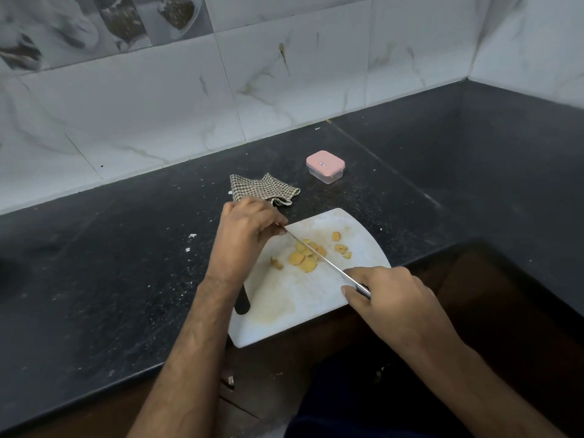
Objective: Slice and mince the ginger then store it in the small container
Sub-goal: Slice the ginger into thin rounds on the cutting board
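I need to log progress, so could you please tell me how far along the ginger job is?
Slicing looks done: ginger slices lie on the cutting board. Mincing is in hand: the right hand grips the knife handle while the left hand holds its tip over the pile, which is not yet fine. Left: finishing the mince and storing it; the pink-lidded container sits closed beyond the board.
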{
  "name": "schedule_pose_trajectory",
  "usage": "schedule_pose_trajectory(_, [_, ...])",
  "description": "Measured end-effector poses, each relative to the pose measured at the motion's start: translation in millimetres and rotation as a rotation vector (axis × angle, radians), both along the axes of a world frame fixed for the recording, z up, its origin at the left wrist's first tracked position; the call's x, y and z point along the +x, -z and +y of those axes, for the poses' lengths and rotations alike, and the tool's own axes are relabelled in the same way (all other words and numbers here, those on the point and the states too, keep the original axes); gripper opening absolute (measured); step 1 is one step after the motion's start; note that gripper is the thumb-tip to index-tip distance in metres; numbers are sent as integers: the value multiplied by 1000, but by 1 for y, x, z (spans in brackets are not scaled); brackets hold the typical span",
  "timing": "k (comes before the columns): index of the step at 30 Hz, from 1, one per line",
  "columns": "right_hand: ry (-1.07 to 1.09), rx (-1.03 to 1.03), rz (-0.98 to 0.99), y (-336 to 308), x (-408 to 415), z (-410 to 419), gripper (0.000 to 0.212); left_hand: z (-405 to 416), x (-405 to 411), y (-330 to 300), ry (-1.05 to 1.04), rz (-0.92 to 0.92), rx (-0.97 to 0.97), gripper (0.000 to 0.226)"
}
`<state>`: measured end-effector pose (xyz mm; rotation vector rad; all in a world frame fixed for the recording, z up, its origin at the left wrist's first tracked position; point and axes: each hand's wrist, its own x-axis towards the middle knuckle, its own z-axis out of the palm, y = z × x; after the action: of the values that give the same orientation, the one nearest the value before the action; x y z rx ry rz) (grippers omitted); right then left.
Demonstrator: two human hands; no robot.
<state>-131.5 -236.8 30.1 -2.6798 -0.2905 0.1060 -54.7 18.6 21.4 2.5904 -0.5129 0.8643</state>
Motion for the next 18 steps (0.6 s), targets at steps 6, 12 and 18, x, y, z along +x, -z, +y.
schedule_pose_trajectory(6, [32, -67, 6, -9, 5, -5, 37, 11, 8, -1, -55, 14, 54, 12])
schedule_pose_trajectory(12, [45, -92, 58, -3, 5, 1, 32, -6, -1, 5, -267, -138, -27, 6])
schedule_pose_trajectory(18, [103, -60, 76, 0, 9, 0, 28, -36, -21, 10, -137, 274, -690, 8])
